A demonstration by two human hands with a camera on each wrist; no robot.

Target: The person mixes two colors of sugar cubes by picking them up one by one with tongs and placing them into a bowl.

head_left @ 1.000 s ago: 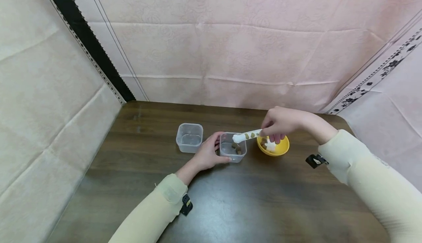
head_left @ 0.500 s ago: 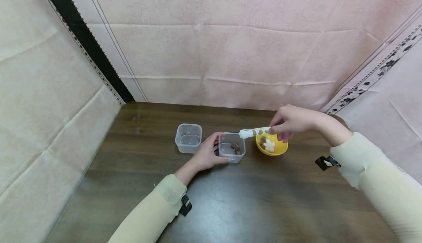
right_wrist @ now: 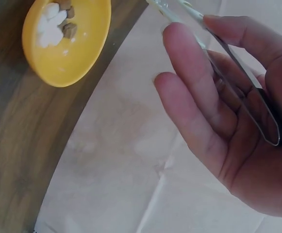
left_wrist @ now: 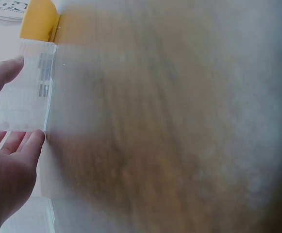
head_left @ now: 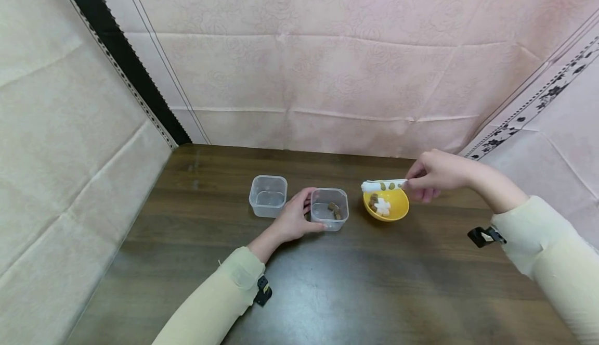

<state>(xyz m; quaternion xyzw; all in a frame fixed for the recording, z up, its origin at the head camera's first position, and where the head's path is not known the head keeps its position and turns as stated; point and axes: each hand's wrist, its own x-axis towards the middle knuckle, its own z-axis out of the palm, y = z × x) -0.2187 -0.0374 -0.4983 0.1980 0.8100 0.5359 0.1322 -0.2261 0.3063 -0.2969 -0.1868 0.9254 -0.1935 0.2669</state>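
My left hand (head_left: 292, 220) holds a clear plastic container (head_left: 323, 224) by its near-left side, with the thumb in front and the fingers at the left. A few brown pieces (head_left: 334, 209) lie in that container. My right hand (head_left: 435, 170) pinches a pair of tongs (head_left: 385, 185). They have metal arms and white tips with olive patches. The tips are above the back rim of a yellow bowl (head_left: 399, 209), and nothing is visible between them. White pieces (right_wrist: 48, 29) and brown pieces (right_wrist: 70, 30) lie inside the bowl.
A second clear plastic container (head_left: 268, 211), with nothing seen in it, stands left of my left hand. The dark wooden table (head_left: 327, 282) is bounded by a pale patterned cloth (head_left: 299, 85) at the back and sides.
My right hand has moved right with the tongs, from over the held container to over the yellow bowl. The left hand and the container have stayed in place.
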